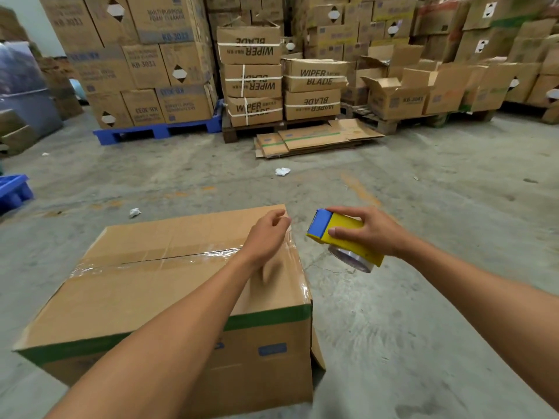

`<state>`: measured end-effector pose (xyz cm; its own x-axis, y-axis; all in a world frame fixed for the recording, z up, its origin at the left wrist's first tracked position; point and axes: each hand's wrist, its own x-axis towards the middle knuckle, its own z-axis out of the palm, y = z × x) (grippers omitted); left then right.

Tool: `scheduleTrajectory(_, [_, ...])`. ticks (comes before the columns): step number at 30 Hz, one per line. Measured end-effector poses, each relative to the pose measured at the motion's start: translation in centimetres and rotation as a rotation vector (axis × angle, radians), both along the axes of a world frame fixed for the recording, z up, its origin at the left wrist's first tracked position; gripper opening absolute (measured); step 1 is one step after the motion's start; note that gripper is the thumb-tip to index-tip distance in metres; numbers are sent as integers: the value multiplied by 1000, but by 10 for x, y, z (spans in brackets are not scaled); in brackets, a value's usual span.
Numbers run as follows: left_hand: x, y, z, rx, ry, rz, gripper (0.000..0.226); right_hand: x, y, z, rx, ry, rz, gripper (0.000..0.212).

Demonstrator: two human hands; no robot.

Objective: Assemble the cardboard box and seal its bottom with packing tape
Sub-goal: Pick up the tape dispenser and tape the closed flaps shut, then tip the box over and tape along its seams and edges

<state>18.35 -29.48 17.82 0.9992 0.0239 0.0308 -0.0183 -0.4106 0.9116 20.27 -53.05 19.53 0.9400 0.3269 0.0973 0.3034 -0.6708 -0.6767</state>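
A cardboard box (145, 285) with a green stripe stands on the concrete floor in front of me, flaps closed on its upward face. A strip of clear packing tape (169, 257) runs along the centre seam and over the right edge. My left hand (267, 234) hovers at the box's far right corner, fingers loosely curled, seemingly pinching the tape end there. My right hand (372, 232) holds a yellow and blue tape dispenser (338, 234) in the air just right of the box, with the clear roll hanging under it.
Flattened cardboard boxes (314, 139) lie on the floor ahead, in front of pallets stacked with cartons (251, 77). A blue pallet (157, 131) sits at the back left, a blue crate (13, 190) at the left edge. Crumpled paper scraps (282, 171) dot the floor.
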Motion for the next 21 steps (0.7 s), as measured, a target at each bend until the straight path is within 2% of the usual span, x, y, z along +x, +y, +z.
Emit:
scheduleTrajectory(2, [-2,-3,14,-101,90,-14,31,-9,-3,-2,110,-14,36,52])
scheduleTrajectory(5, [-5,-8,28,-176,278,-110,31,-20,-5,2,183,-31,80,53])
scheduleTrajectory(11, [-7,-11,37,-312,355,-129,17,-33,-5,18,306,-22,130,50])
scheduleTrajectory(17, [7,-5,42,-281,322,-69,13,-31,8,30,280,10,123,54])
scheduleTrajectory(21, [35,4,54,-132,301,-68,11,-24,33,39,245,30,16,52])
